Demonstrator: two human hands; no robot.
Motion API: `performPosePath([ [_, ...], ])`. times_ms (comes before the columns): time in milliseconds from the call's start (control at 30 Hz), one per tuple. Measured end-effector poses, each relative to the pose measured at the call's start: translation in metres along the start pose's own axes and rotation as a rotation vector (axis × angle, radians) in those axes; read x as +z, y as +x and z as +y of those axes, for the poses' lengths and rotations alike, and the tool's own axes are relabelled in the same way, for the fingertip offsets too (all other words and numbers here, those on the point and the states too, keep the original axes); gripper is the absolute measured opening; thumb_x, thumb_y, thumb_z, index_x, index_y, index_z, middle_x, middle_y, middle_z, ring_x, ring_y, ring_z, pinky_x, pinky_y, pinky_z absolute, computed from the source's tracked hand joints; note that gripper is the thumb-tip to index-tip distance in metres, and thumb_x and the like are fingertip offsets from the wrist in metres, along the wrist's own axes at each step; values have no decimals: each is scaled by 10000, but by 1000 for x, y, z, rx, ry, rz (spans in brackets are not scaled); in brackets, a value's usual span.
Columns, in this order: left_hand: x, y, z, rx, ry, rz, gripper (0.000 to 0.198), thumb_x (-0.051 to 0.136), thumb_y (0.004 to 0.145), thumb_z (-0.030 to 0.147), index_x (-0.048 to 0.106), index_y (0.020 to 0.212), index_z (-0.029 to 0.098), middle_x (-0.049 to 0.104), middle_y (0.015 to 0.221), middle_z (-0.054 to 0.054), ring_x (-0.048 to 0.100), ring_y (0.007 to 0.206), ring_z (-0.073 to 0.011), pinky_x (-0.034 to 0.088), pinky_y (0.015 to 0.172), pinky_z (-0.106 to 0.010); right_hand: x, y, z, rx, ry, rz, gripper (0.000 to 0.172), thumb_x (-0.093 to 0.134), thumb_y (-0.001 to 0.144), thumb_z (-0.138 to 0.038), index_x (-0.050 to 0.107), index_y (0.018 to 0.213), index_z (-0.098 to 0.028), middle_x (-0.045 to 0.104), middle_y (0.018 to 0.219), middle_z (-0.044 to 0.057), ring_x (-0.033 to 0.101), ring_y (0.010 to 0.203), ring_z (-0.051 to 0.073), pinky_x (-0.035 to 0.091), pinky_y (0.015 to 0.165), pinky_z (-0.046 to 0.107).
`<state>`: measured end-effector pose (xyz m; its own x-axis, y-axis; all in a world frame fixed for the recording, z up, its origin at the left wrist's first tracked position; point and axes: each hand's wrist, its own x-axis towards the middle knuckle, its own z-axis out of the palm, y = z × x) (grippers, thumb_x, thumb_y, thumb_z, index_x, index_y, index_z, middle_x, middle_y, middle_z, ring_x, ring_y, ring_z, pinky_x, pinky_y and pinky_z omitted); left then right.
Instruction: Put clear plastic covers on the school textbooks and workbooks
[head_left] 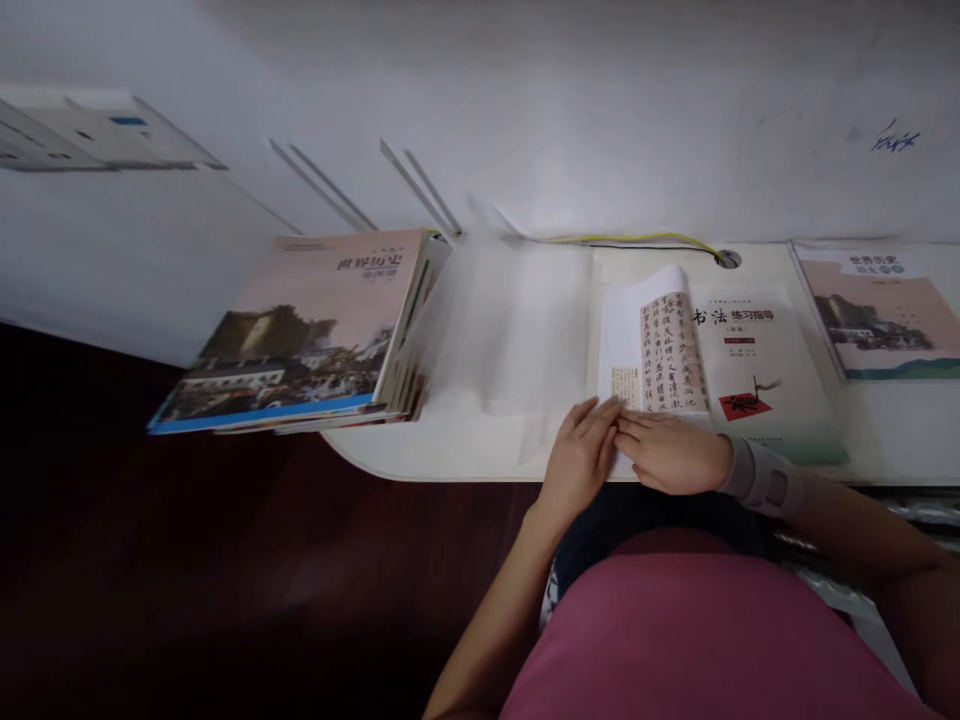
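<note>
A calligraphy practice book (757, 370) lies at the desk edge in front of me, its pale cover showing a red and black picture. On its left, a white sheet with a strip of printed brush writing (664, 350) curls over. My left hand (581, 452) rests on the lower left of that sheet, fingers stretched out. From the other side my right hand (667, 450), with a grey band at the wrist, lies across the sheet's lower edge, its fingertips meeting the left hand's. What is under the fingers is hidden. A clear plastic sheet (536, 320) lies left of the book.
A stack of books (300, 340) topped by a world history book overhangs the desk's (420, 455) left end. Another history book (881, 310) lies at the right. A yellow cable (645, 238) runs along the wall to a cable hole (727, 259). Wall sockets (82, 130) are upper left.
</note>
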<state>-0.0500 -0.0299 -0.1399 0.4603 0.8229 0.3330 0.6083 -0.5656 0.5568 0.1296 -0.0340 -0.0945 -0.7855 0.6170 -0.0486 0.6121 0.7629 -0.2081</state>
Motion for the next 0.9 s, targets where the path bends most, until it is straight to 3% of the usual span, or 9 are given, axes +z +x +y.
performPosePath([
  [67,0,1,-1,25,40,-55,379,384,953,220,482,1318,184,660,1170,-88,464,1259,-262,422,1032,-515,-13,0,12,-67,74,-89,317,482,856,-159,589,1142,-72,620,1219,165,538,1197,240,418,1016,381],
  [167,3,1,1,54,115,-54,384,412,941,202,492,1316,179,659,1186,-94,463,1268,-274,402,1038,-540,-30,6,34,11,85,-119,265,403,919,-187,621,1065,-143,679,1095,97,628,1029,205,478,897,359],
  [267,7,1,3,82,188,-20,342,455,926,200,549,1254,187,629,1241,-101,487,1247,-275,396,1034,-553,-37,19,61,162,-119,15,311,380,939,-203,606,1125,-95,597,1261,165,540,1188,257,400,991,416],
  [367,10,0,3,95,228,-18,350,479,891,130,569,1226,175,627,1239,-111,487,1250,-278,402,1032,-553,-32,33,83,252,-242,35,375,445,926,-273,566,1205,-53,503,1364,216,427,1301,318,294,1069,505],
  [467,8,-4,0,69,229,-10,423,458,848,37,562,1234,178,614,1252,-118,448,1292,-279,396,1039,-558,-25,39,97,261,-197,60,460,450,927,-367,522,1280,-81,487,1387,200,400,1323,323,251,1086,552],
  [600,3,-5,10,40,161,48,479,377,864,18,496,1304,166,537,1345,-146,354,1364,-278,355,1070,-566,-21,22,119,269,-21,311,505,372,946,-431,490,1330,-125,451,1430,160,331,1373,285,248,1107,533],
  [700,8,5,32,57,-20,2,504,327,937,131,305,1438,176,399,1465,-149,272,1408,-224,367,1092,-470,-17,0,145,333,131,504,564,369,931,-486,462,1360,-132,368,1486,153,264,1406,260,261,1122,495],
  [767,18,17,50,48,-93,-67,565,335,968,274,148,1492,173,270,1529,-163,197,1431,-226,348,1105,-450,-10,-11,159,369,212,566,587,354,928,-499,437,1381,-136,281,1531,140,213,1425,248,250,1135,476],
  [900,45,38,71,0,12,-185,820,406,906,545,18,1504,138,108,1550,-232,20,1433,-340,241,1100,-596,6,-16,169,392,276,584,584,379,917,-489,439,1385,-145,219,1554,129,158,1438,259,224,1142,497],
])
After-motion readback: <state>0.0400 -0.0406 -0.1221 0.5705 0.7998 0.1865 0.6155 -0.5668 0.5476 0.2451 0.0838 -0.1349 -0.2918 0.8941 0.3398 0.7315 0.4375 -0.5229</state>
